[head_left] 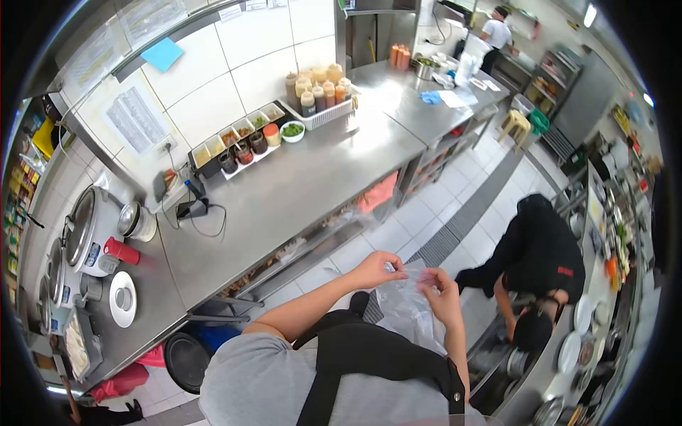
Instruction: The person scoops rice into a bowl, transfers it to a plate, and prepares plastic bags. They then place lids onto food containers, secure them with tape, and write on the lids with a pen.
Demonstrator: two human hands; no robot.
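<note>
- Left hand (382, 270): thumb and fingertips pinched the edge of a clear plastic bag (408, 307).
- Right hand (442, 291): fingers curled, thumb and fingertips pinching the same bag, near the left hand.
- Bag: hung between and below the two hands.
- Ahead and left of the hands, on the steel counter (284, 202): a white bowl (293, 140) contained greens; just left of it, jars (242, 151) held dark contents.
- Farther ahead: a white basket (334, 116) held squeeze bottles (307, 104) filled with pale, dark and orange contents.
</note>
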